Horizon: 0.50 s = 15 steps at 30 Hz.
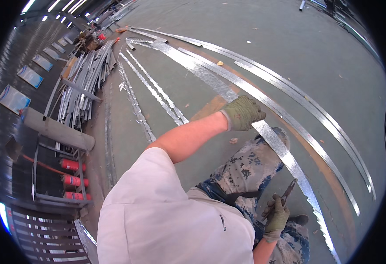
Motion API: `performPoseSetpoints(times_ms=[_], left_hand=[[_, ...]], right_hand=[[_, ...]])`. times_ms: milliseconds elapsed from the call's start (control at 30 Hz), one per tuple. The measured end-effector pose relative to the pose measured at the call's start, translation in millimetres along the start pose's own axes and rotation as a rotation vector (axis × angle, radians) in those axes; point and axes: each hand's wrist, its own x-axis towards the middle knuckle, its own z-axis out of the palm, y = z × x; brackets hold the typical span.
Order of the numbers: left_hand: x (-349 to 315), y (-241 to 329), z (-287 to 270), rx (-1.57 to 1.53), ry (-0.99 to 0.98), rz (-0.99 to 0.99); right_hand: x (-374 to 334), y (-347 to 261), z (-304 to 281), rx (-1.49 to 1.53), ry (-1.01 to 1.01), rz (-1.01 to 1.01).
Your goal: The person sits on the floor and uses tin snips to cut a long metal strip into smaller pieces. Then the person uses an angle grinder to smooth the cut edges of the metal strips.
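My left hand [244,113], in an olive-green work glove, is closed around a long, shiny sheet-metal strip [283,152]. The strip runs from the far floor, under that hand and down to the lower right, where one edge is jagged with notches. In my right hand [275,219], gloved the same way, is a dark pliers-like hand tool [288,191]. Its jaws point up beside the strip's notched edge, apart from it; whether they are pliers or snips I cannot tell. My knees in camouflage trousers [241,171] are bent beneath the strip.
Several plain metal strips [316,112] lie on the grey floor to the right. Narrow jagged strips [151,86] lie to the left. Beyond them are a heap of metal profiles [87,79], a grey cylinder [58,130] and a rack with red cylinders [75,181].
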Motion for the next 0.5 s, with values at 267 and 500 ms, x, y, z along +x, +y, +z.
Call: performPoseSetpoints(times_ms=[267,500], left_hand=[[16,17,30,-0.23,0.377,0.111],[50,53,17,-0.166,0.333,0.133]], right_hand=[[-20,-28,-27,-0.099,0.122,0.024],[-13,-20,-51,0.051,0.188,0.02]])
